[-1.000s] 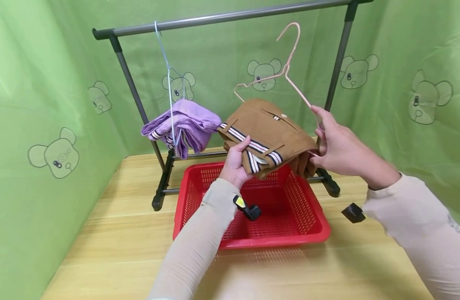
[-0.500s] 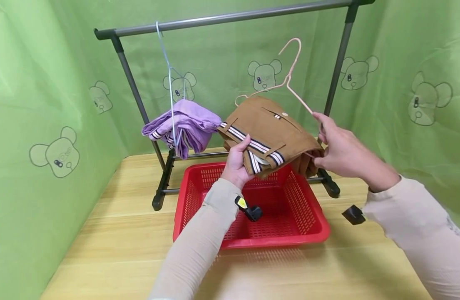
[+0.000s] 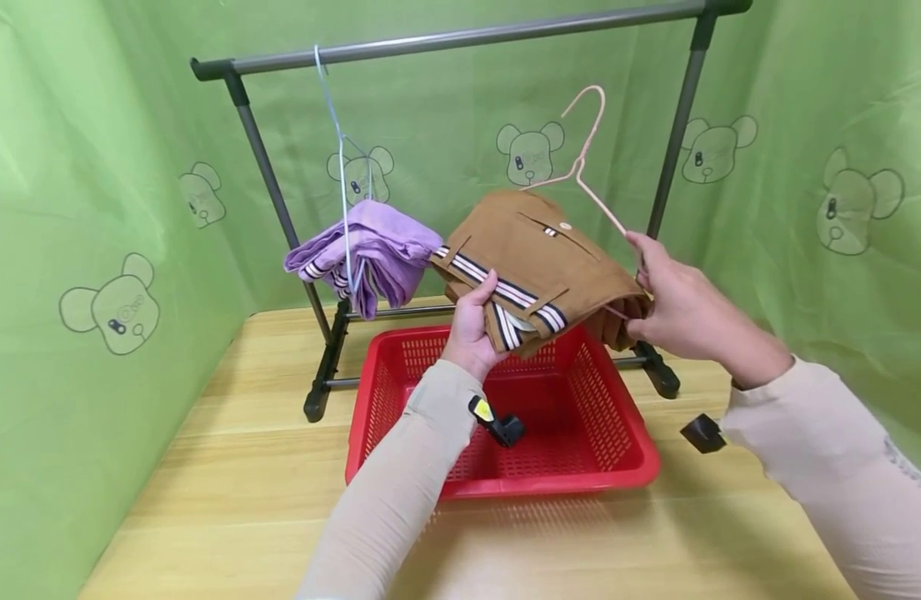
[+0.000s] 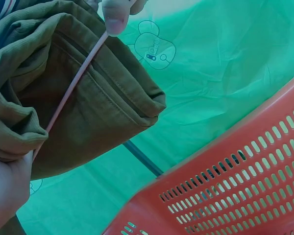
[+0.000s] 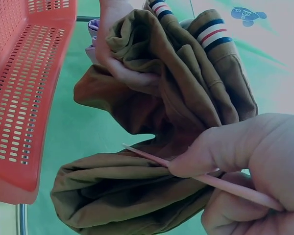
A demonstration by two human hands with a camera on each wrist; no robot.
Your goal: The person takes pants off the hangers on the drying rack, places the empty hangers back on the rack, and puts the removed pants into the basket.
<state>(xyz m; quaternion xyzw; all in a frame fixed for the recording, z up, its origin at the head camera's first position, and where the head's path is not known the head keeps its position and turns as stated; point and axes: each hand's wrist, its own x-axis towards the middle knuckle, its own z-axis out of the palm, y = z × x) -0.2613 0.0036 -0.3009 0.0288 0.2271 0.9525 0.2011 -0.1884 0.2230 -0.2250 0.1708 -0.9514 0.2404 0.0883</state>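
- One rack (image 3: 460, 40) stands on the bench (image 3: 265, 467) behind the red basket (image 3: 550, 486); there is one basket.
- Above the basket's back left corner, one purple garment (image 3: 385, 237) hangs folded over a blue hanger (image 3: 344, 192) hooked on the rack.
- Over the basket's middle, the left hand (image 3: 471, 329) grips the striped waistband of one brown garment (image 3: 535, 254), folded and held above the basket.
- The step in hand seems to be draping that garment on the pink hanger (image 3: 580, 162), whose lower bar runs among its folds; the next move probably calls for evening the cloth, then lifting the hook to the rail.
- Above the basket's right side, the right hand (image 3: 678, 300) pinches the pink hanger.
- Count: two garments, two hangers, two hands.
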